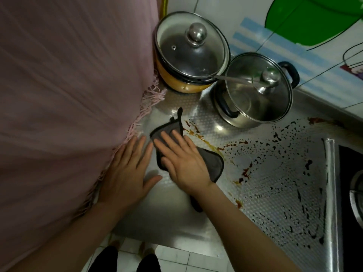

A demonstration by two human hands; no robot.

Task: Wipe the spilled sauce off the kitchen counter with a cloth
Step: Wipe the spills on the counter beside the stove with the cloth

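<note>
Head view: grey cloth lies flat on the steel surface, front-left area, w/ its hanging loop pointing toward the pots. Right grip is spread flat on top of the cloth, fingers straight, pressing rather than clutching. Left grip rests palm-down on the bare surface just beside the cloth's left edge, fingers straight too, holding nothing. Sauce: an orange-brown streak runs along the cloth's right edge, then dark red-brown drops and blotches scatter across the surface to the right, up to the stove edge. At the back, a yellow pot w/ glass lid, and a steel pot w/ glass lid just beside it. A thin metal handle, prob. a ladle, bridges the two. Pink fringed fabric fills the left side.
</note>
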